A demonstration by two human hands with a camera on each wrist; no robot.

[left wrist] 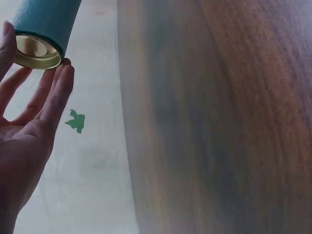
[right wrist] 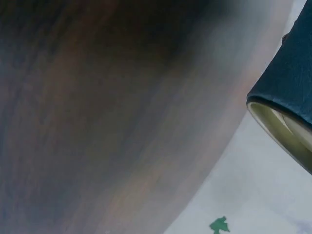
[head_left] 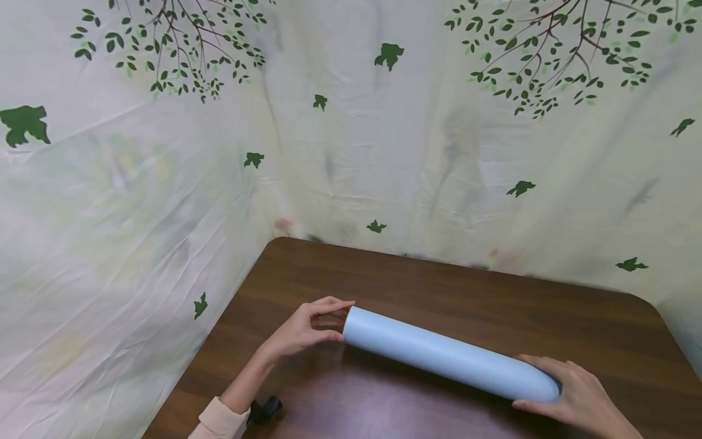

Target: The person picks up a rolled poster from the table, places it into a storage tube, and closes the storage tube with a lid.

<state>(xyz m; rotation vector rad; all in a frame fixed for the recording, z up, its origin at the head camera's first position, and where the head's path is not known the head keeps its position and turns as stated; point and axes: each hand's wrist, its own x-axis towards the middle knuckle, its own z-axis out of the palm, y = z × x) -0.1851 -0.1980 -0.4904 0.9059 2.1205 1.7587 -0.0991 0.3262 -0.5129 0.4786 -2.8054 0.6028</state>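
Note:
A long light-blue cylindrical tube (head_left: 439, 350) is held slantwise above the table, its right end lower in the head view. My left hand (head_left: 304, 329) holds the left end between thumb and fingertips, with a gap between palm and end. In the left wrist view the tube (left wrist: 46, 19) looks darker, and its end has a gold-coloured metal rim and recessed cap; fingers of my left hand (left wrist: 34, 122) touch that rim. My right hand (head_left: 576, 390) grips the right end, thumb in front and fingers behind. The right wrist view shows a metal-rimmed tube end (right wrist: 287, 83).
Beneath the tube lies a brown wood-grain table (head_left: 384, 274) with rounded far corners. A pale fabric backdrop (head_left: 351, 152) with printed leaves and branches hangs behind and to the left. A small black device (head_left: 265, 410) sits at my left wrist, beside the cream sleeve (head_left: 222, 419).

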